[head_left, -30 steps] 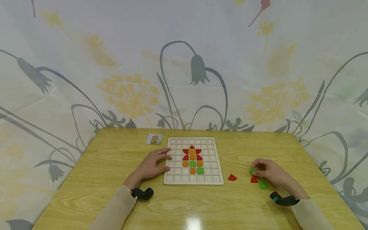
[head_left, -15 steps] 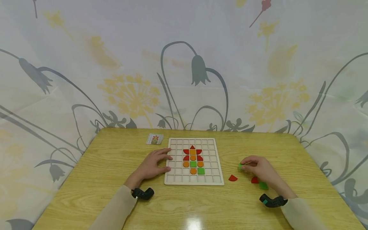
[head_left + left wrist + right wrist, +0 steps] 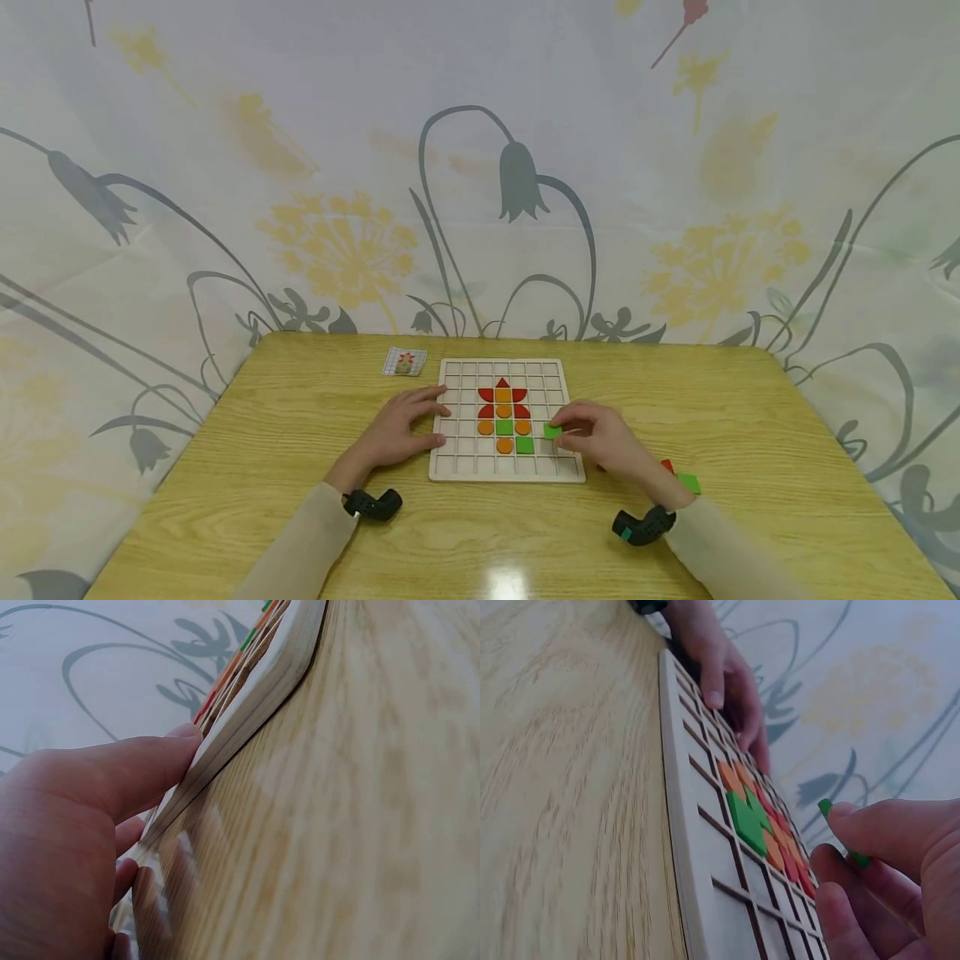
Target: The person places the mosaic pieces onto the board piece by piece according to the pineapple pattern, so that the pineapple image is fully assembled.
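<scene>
A white grid board (image 3: 465,465) lies on the table, carrying red, orange and green pieces in a figure around its middle. My left hand (image 3: 399,427) rests on its left edge with fingers spread and relaxed; in the left wrist view the thumb (image 3: 161,769) touches the rim. Between thumb and fingers my right hand (image 3: 603,437) pinches a green tile (image 3: 552,432), held over the right part of the board. In the right wrist view that green tile (image 3: 859,859) is partly covered by the fingers. A green square (image 3: 524,445) sits in the grid left of it.
Right of the board lie another green tile (image 3: 688,483) and a red piece (image 3: 667,466), close to the right forearm. A second red piece is mostly hidden beneath the right hand. A small printed card (image 3: 404,362) lies beyond the left hand, near the patterned backdrop (image 3: 337,167).
My right hand has lifted the green tile from the loose pieces on the right and carried it leftward over the board. The left hand stays in place.
</scene>
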Motion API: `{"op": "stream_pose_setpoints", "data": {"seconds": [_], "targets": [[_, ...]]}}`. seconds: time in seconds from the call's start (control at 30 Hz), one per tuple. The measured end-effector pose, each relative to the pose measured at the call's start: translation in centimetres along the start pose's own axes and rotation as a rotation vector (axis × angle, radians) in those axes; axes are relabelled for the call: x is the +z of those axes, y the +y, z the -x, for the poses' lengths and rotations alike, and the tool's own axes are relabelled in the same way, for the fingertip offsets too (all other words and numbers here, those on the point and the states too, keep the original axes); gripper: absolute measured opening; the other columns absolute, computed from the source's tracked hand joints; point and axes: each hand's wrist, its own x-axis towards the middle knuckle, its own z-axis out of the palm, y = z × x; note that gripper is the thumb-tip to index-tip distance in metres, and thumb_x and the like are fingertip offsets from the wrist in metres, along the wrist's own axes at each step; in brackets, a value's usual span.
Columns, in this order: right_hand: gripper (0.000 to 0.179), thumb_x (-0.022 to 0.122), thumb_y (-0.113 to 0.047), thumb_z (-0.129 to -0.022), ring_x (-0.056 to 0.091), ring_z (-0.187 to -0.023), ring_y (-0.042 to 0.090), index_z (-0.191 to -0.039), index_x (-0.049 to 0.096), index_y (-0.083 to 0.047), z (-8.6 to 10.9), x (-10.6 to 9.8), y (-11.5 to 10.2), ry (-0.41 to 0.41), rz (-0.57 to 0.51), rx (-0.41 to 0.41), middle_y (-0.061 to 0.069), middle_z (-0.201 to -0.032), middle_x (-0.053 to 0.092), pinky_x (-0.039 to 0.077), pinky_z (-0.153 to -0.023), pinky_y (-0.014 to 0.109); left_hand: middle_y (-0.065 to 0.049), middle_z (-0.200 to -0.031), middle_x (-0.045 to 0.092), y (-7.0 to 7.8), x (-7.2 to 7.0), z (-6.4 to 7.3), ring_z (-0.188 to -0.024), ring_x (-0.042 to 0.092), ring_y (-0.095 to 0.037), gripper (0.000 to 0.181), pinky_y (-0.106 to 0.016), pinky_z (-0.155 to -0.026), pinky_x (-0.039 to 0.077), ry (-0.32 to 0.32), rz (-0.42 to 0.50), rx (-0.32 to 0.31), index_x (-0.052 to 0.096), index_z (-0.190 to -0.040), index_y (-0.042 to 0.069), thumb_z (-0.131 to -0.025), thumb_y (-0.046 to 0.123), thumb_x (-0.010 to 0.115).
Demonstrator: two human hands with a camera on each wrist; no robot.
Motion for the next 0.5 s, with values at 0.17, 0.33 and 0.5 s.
{"op": "stream_pose_setpoints", "data": {"seconds": [0.17,0.33,0.5], "targets": [[0.017,0.072,-0.002,-0.090,0.066,-0.104,0.032,-0.107,0.071,0.002,-1.6,2.5,-0.7,-0.049,-0.063,-0.085,0.018,-0.112,0.062,0.055,-0.087,0.028,-0.005,-0.155,0.041,0.0,0.0,0.1,-0.142,0.035,-0.035,0.037,-0.060,-0.113,0.024,0.000,-0.003,-0.006,0.068,-0.123,0.018,-0.092,0.039,0.071],[0.016,0.073,-0.002,-0.090,0.064,-0.104,0.030,-0.106,0.072,0.002,-2.5,4.4,-1.2,-0.091,-0.083,-0.106,0.016,-0.110,0.061,0.055,-0.088,0.029,-0.005,-0.155,0.041,0.1,-0.1,0.1,-0.142,0.035,-0.035,0.037,-0.060,-0.113,0.024,-0.002,0.005,-0.008,0.068,-0.123,0.018,-0.092,0.037,0.071],[0.013,0.073,-0.004,-0.090,0.064,-0.098,0.025,-0.103,0.073,-0.004,-3.0,5.2,-1.3,-0.098,-0.016,-0.128,0.010,-0.107,0.062,0.055,-0.086,0.028,-0.006,-0.155,0.041,0.2,-0.2,0.1,-0.142,0.035,-0.035,0.036,-0.061,-0.113,0.024,-0.008,0.004,-0.002,0.068,-0.124,0.018,-0.093,0.037,0.070]]}}
